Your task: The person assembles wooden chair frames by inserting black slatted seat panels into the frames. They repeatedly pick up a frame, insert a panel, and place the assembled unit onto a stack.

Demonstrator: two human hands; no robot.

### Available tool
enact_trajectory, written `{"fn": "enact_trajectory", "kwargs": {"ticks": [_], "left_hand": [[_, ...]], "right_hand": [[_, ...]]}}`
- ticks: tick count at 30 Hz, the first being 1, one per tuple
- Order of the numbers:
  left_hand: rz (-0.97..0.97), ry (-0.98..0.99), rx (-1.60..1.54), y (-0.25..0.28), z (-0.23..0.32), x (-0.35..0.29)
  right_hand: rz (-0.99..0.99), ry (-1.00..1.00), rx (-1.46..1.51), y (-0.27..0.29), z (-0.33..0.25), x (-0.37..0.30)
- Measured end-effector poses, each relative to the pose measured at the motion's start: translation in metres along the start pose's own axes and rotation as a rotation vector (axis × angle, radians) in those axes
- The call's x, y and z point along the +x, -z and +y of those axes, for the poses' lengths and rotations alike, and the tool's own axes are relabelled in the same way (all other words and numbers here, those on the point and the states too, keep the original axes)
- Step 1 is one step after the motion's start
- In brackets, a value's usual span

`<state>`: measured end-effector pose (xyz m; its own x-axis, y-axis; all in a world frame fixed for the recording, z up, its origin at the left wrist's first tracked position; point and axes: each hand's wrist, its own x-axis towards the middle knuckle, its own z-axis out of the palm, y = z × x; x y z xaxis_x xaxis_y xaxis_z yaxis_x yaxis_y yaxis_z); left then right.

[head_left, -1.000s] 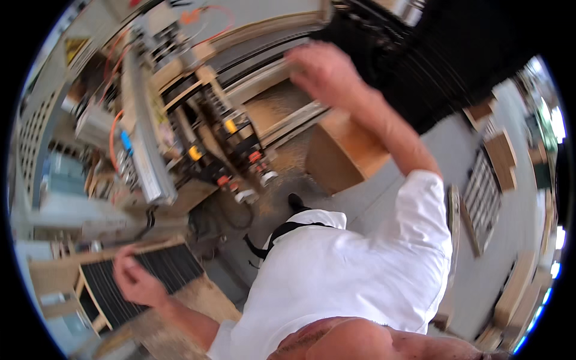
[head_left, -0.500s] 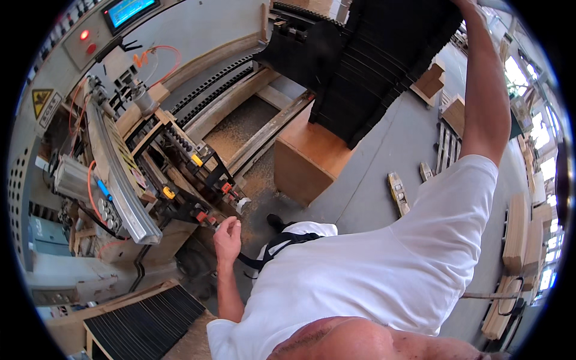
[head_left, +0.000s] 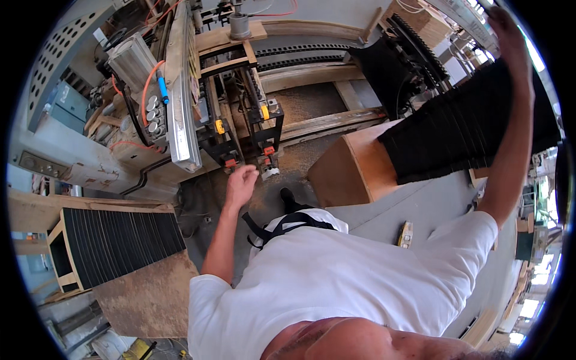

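My left hand [head_left: 242,185] is in front of the machine's red-tipped clamps [head_left: 268,152], apart from them. Its fingers are curled in and nothing shows between them. Stretched out to the far right, my right hand [head_left: 507,33] is by the far end of a long row of thin black boards [head_left: 462,129] packed face to face. Its fingers are smeared at the picture's rim, so I cannot tell whether they grip a board. That row rests on a brown wooden box [head_left: 343,171].
At the left, more black strips [head_left: 123,243] stand packed beside a brown board [head_left: 144,300]. The machine's metal rail [head_left: 183,120] and wooden beams [head_left: 318,78] lie ahead, with sawdust below. A yellow-and-white pallet-truck-like piece [head_left: 405,234] is on the floor.
The view has turned left, so the machine and black boards sit further right and the left-hand strips show more fully. My left hand stays curled near the clamps; my right arm remains outstretched.
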<state>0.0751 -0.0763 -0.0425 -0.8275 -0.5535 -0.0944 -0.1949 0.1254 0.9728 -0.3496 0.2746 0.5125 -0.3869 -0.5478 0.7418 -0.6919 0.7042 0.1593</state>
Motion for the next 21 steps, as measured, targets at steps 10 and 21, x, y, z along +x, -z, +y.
{"fn": "enact_trajectory", "kwargs": {"ticks": [10, 21], "left_hand": [[0.077, 0.192, -0.721, 0.017, 0.048, 0.246], [0.579, 0.109, -1.173, 0.046, 0.022, 0.380]], "right_hand": [[-0.182, 0.210, 0.704, -0.241, -0.217, -0.138], [-0.302, 0.271, 0.962, -0.395, -0.271, -0.126]]}}
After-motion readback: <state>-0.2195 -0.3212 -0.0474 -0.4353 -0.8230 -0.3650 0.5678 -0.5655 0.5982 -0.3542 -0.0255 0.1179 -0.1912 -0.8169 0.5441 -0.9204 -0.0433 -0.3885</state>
